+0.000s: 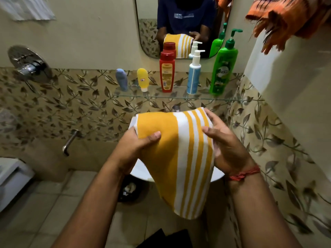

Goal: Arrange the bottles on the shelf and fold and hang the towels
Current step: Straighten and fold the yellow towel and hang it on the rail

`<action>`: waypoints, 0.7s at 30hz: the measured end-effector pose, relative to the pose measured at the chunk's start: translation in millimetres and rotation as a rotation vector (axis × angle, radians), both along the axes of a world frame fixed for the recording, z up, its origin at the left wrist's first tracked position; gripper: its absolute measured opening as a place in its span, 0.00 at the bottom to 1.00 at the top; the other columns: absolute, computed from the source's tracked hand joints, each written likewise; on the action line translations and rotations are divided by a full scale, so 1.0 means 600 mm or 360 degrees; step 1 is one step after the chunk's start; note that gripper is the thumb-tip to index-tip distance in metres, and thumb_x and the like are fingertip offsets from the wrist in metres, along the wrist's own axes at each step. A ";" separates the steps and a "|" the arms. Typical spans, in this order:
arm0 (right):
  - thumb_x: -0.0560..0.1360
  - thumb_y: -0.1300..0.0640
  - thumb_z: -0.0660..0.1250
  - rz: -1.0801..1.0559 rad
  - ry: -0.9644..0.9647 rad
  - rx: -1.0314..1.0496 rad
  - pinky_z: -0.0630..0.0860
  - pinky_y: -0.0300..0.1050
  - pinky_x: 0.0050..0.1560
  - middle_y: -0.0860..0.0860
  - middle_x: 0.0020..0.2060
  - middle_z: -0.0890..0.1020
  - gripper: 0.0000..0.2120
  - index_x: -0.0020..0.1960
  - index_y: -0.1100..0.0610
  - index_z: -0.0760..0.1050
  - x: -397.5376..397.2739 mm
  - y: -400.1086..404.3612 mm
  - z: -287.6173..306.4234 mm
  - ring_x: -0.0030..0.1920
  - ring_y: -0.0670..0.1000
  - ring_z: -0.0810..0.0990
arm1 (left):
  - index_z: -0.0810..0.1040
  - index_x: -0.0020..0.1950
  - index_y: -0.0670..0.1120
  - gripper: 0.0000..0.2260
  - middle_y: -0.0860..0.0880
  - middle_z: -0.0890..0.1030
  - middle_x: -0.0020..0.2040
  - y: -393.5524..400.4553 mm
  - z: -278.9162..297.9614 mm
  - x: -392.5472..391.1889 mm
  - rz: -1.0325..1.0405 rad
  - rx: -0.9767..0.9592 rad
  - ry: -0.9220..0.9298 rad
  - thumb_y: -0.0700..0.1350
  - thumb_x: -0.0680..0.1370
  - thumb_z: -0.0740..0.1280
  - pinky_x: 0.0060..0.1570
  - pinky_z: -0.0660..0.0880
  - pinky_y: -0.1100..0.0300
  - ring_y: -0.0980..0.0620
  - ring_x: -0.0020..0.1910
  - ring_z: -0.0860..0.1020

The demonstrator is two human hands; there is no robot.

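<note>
Both forearms are reaching up from the bottom edge, and between them the yellow striped towel [179, 158] is hanging folded above the white basin [141, 171]. Its long axis is running top to bottom — the fold up at the hands, the loose rounded end drooping toward the camera. The left hand [136, 145] is pinching the plain yellow side, thumb on the front and fingers curled behind. The right hand [223, 140] is grasping the striped side, fingers wrapping over the top edge. Neither hand looks nearer than the other; each is holding its own edge. Well beyond the fingers, five bottles are standing upright on the glass shelf [179, 98], so that part is looking done. The orange towel [290, 20] is draped up on the right — probably the side for hanging, making the right hand the likelier one to lead.
</note>
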State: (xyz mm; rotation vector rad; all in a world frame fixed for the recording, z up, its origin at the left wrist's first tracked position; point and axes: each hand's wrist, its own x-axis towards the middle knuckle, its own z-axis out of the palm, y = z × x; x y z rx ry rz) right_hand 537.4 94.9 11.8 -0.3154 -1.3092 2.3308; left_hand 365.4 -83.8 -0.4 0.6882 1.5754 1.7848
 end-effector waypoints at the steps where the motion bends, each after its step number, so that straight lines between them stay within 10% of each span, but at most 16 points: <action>1: 0.72 0.65 0.72 0.0049 -0.0161 0.0160 0.82 0.51 0.54 0.50 0.60 0.83 0.39 0.77 0.49 0.60 0.005 0.006 -0.002 0.60 0.55 0.82 | 0.79 0.62 0.48 0.31 0.49 0.86 0.55 0.006 0.000 0.000 0.0139 -0.0008 0.0072 0.55 0.62 0.80 0.49 0.81 0.58 0.46 0.56 0.84; 4: 0.75 0.64 0.72 0.0079 -0.0585 0.0717 0.83 0.48 0.42 0.46 0.46 0.87 0.39 0.77 0.42 0.58 0.010 0.014 -0.008 0.48 0.51 0.86 | 0.75 0.67 0.53 0.37 0.57 0.81 0.58 0.022 -0.002 0.001 0.0441 -0.0037 0.0198 0.60 0.61 0.80 0.52 0.77 0.60 0.58 0.56 0.81; 7: 0.78 0.65 0.67 -0.0244 -0.0264 0.0535 0.82 0.44 0.40 0.50 0.39 0.86 0.28 0.74 0.48 0.66 0.002 0.017 -0.007 0.43 0.50 0.84 | 0.65 0.74 0.65 0.45 0.56 0.70 0.70 0.025 -0.004 -0.006 0.0236 -0.0057 0.0284 0.64 0.60 0.81 0.58 0.76 0.54 0.56 0.63 0.74; 10: 0.74 0.69 0.69 -0.0155 0.0005 0.0287 0.81 0.47 0.49 0.55 0.49 0.83 0.30 0.73 0.51 0.68 0.002 0.019 -0.007 0.50 0.52 0.83 | 0.59 0.72 0.76 0.45 0.52 0.58 0.79 0.018 0.010 -0.028 -0.0084 -0.0285 0.0481 0.59 0.63 0.81 0.56 0.76 0.54 0.47 0.69 0.69; 13: 0.72 0.72 0.71 -0.0291 -0.0393 0.0852 0.80 0.43 0.52 0.51 0.53 0.82 0.32 0.71 0.53 0.70 0.001 0.013 -0.003 0.54 0.50 0.82 | 0.56 0.76 0.71 0.45 0.50 0.56 0.82 0.025 0.020 -0.044 -0.0031 -0.0372 0.0536 0.52 0.69 0.80 0.64 0.73 0.51 0.47 0.74 0.63; 17: 0.72 0.61 0.75 -0.0787 -0.1004 0.1612 0.80 0.50 0.54 0.48 0.51 0.82 0.19 0.61 0.51 0.77 -0.012 -0.003 0.028 0.53 0.51 0.81 | 0.64 0.76 0.64 0.35 0.51 0.62 0.80 0.056 0.031 -0.056 0.0013 -0.0341 0.0725 0.49 0.74 0.76 0.67 0.69 0.48 0.51 0.74 0.62; 21: 0.73 0.57 0.75 -0.1134 -0.1228 0.1891 0.79 0.47 0.47 0.48 0.47 0.81 0.11 0.54 0.51 0.79 -0.019 -0.020 0.062 0.47 0.49 0.80 | 0.70 0.72 0.62 0.30 0.59 0.71 0.62 0.091 0.062 -0.096 -0.0281 -0.0340 0.0787 0.48 0.73 0.76 0.44 0.77 0.65 0.55 0.58 0.74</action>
